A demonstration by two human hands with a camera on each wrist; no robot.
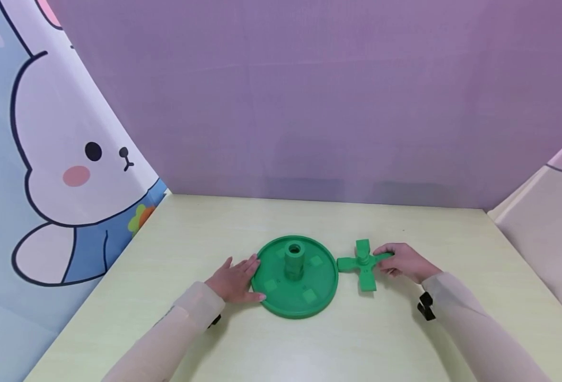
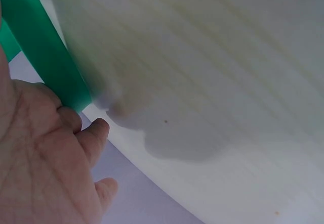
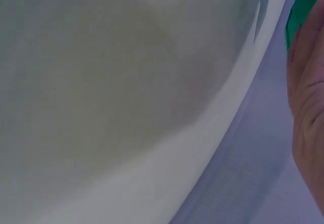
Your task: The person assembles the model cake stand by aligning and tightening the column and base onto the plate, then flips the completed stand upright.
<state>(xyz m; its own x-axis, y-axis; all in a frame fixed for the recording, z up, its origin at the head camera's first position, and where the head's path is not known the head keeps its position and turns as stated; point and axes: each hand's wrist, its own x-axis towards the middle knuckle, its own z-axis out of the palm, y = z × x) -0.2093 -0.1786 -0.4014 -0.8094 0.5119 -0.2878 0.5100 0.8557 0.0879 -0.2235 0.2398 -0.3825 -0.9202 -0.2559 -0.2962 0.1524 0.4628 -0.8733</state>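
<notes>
A round green tray-like base [image 1: 281, 302] with a raised rim lies on the table, and a hollow green post [image 1: 294, 262] stands upright at its middle. At the base's left edge my left hand [image 1: 235, 280] touches the rim, fingers spread and thumb on the near side. The left wrist view shows the palm of the left hand [image 2: 45, 153] against the green rim [image 2: 55, 62]. My right hand [image 1: 405, 260] pinches one arm of a green cross-shaped piece [image 1: 367, 277] just right of the base. In the right wrist view only part of the right hand [image 3: 309, 92] shows, beside a green edge [image 3: 301, 14].
The pale wooden table [image 1: 290, 353] extends around the parts. Behind it hangs a purple cloth backdrop [image 1: 319, 106]. A cartoon rabbit print [image 1: 71, 159] covers the left side, and a pale panel [image 1: 548, 233] borders the right.
</notes>
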